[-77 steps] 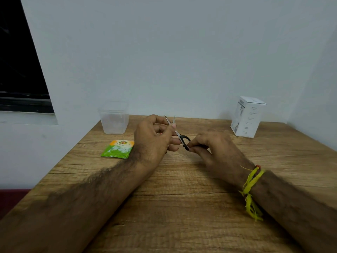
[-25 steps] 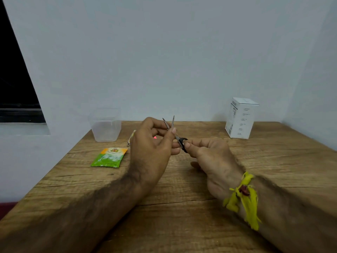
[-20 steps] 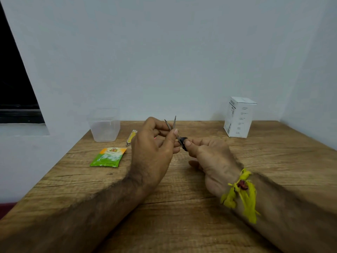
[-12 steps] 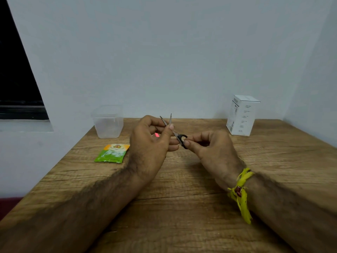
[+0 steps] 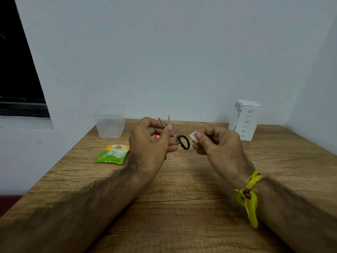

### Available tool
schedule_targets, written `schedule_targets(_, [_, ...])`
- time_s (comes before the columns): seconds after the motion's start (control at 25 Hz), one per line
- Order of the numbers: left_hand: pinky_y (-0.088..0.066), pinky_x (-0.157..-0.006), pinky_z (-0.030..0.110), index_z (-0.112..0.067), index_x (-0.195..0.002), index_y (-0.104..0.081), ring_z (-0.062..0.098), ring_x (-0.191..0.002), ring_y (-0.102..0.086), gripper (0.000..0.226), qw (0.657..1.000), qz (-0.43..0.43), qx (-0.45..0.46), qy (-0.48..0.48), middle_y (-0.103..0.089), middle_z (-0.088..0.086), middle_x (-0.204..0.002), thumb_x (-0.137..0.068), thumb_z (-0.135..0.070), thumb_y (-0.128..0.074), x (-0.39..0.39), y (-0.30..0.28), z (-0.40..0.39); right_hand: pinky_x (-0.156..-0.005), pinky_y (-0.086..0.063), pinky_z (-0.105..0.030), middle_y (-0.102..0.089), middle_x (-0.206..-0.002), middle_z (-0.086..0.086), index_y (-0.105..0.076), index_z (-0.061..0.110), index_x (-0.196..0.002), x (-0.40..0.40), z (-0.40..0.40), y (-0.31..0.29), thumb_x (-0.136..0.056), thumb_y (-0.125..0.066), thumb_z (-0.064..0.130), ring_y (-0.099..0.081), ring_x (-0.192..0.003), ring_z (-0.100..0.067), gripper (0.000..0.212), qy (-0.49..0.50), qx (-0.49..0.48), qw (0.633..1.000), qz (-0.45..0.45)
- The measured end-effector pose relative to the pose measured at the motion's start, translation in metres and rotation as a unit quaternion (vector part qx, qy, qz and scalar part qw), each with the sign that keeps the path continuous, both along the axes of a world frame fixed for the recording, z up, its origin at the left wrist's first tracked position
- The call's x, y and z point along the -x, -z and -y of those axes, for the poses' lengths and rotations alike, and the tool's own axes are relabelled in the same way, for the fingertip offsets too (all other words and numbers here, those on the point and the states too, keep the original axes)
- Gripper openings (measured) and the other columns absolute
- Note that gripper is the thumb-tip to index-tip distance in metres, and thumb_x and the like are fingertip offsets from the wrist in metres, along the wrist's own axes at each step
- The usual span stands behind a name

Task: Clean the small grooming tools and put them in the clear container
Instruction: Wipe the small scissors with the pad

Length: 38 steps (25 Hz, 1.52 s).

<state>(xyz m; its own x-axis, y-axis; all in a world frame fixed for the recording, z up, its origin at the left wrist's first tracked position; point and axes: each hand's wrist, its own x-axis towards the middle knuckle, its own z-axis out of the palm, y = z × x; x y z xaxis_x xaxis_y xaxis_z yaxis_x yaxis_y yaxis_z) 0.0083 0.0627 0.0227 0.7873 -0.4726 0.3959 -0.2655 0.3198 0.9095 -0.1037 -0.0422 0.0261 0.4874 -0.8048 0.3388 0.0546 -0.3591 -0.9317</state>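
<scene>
My left hand [image 5: 149, 143] pinches the small scissors [image 5: 175, 134] at mid-blade, thumb on top and fingers curled behind. The blades are parted and point up and away from me; the black handle loop hangs down toward my right. The long axis runs diagonally from upper left to lower right.

My right hand [image 5: 217, 145] pinches a small white wipe pad [image 5: 193, 136] between thumb and forefinger. It sits just beside the handle loop, not touching it.

The clear container [image 5: 109, 123] stands at the far left of the tabletop [image 5: 182, 189], open-topped and seemingly empty. It lies beyond and left of my left hand, so that hand is nearer for the drop-in, I judge.

A green and orange sachet [image 5: 113, 153] lies flat near the container. It carries a logo and print too small to read. A white carton [image 5: 245, 121] stands far right with rows of print and a barcode-like strip, all illegible.

A small red spot shows behind my left fingers; I cannot tell what it is.
</scene>
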Motion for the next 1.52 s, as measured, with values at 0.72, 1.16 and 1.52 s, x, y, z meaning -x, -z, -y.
schedule_targets(0.72, [-0.062, -0.061, 0.027, -0.003, -0.096, -0.057, 0.018, -0.069, -0.075, 0.013, 0.994, 0.109, 0.007, -0.02, -0.07, 0.011, -0.086, -0.093, -0.008, -0.069, 0.014, 0.005, 0.004, -0.059, -0.057, -0.032, -0.067, -0.069, -0.003, -0.072, 0.004, -0.081, -0.006, -0.015, -0.005, -0.083, -0.078, 0.016, -0.064, -0.064, -0.015, 0.013, -0.001, -0.203, 0.979, -0.011])
schedule_targets(1.16, [-0.059, -0.057, 0.021, -0.003, -0.096, -0.056, 0.016, -0.065, -0.075, 0.011, 0.995, 0.101, 0.003, -0.011, -0.07, 0.01, -0.085, -0.093, -0.004, -0.067, 0.015, 0.004, 0.005, -0.055, -0.051, -0.026, -0.073, -0.083, -0.003, -0.076, 0.012, -0.087, -0.007, -0.014, 0.001, -0.087, -0.076, 0.02, -0.061, -0.07, -0.01, 0.008, -0.013, -0.175, 0.984, -0.019])
schedule_targets(1.52, [-0.06, -0.058, 0.024, -0.004, -0.097, -0.055, 0.014, -0.065, -0.075, 0.011, 0.993, 0.114, -0.014, -0.008, -0.07, 0.009, -0.086, -0.095, -0.006, -0.066, 0.016, 0.003, 0.004, -0.055, -0.049, -0.025, -0.071, -0.082, -0.003, -0.076, 0.011, -0.088, -0.008, -0.012, 0.003, -0.086, -0.076, 0.015, -0.058, -0.072, -0.012, 0.004, -0.018, -0.211, 0.977, 0.0])
